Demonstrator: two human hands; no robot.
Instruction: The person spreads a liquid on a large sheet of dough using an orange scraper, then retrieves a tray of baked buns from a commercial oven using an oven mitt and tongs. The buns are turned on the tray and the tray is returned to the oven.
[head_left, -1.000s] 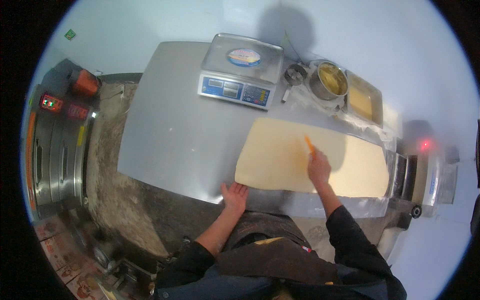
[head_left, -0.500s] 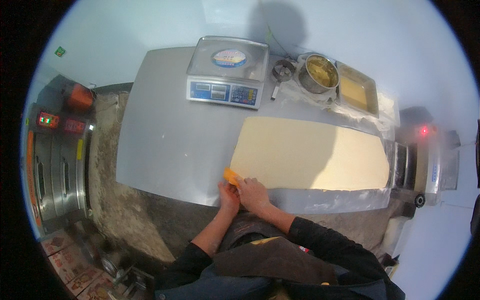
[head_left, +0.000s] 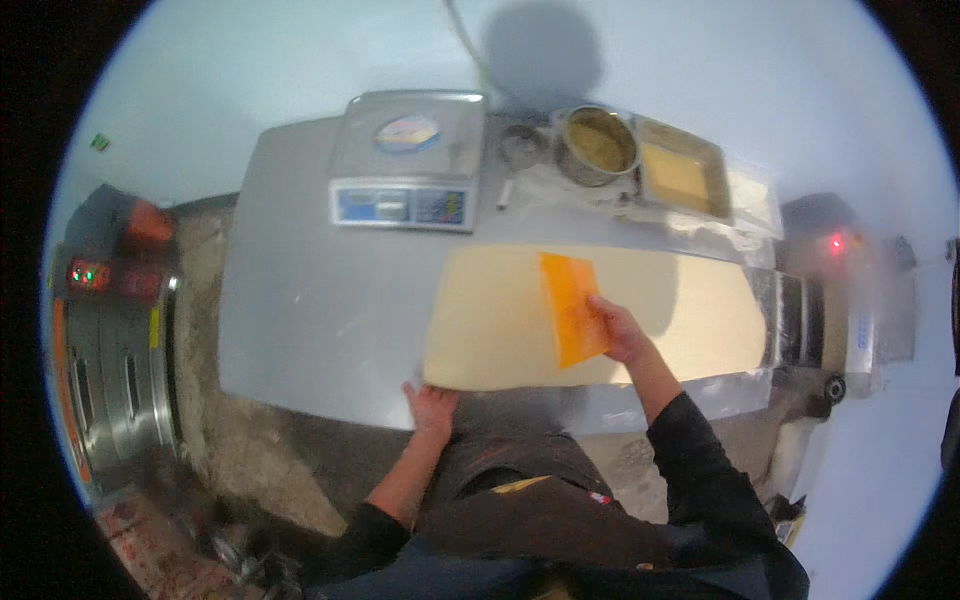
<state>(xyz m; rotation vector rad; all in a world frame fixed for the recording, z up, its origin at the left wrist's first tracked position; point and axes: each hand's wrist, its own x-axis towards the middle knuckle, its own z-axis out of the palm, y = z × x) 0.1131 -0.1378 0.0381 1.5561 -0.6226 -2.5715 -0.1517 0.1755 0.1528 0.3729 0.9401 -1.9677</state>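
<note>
A large flat sheet of pale yellow dough (head_left: 490, 320) lies across the right half of the metal table. Above its middle, my right hand (head_left: 618, 330) grips an orange plastic dough scraper (head_left: 572, 308) by one side, the flat face turned up. My left hand (head_left: 432, 406) rests at the table's front edge, just below the dough's near left corner, with its thumb spread from the fingers. Nothing shows in it, and whether it touches the dough I cannot tell.
On the metal table (head_left: 290, 290) stands a scale (head_left: 405, 205) at the back. Right of it are a round metal strainer (head_left: 521, 147), a pot (head_left: 598, 150) of yellowish filling and a tray (head_left: 684, 178) holding something yellow. A machine (head_left: 850, 320) adjoins the right end; an oven (head_left: 110, 370) stands left.
My hands, together at the dough's left edge before, are now apart. The right one has carried the scraper rightward over the dough; the left has moved slightly left and nearer. The view has shifted.
</note>
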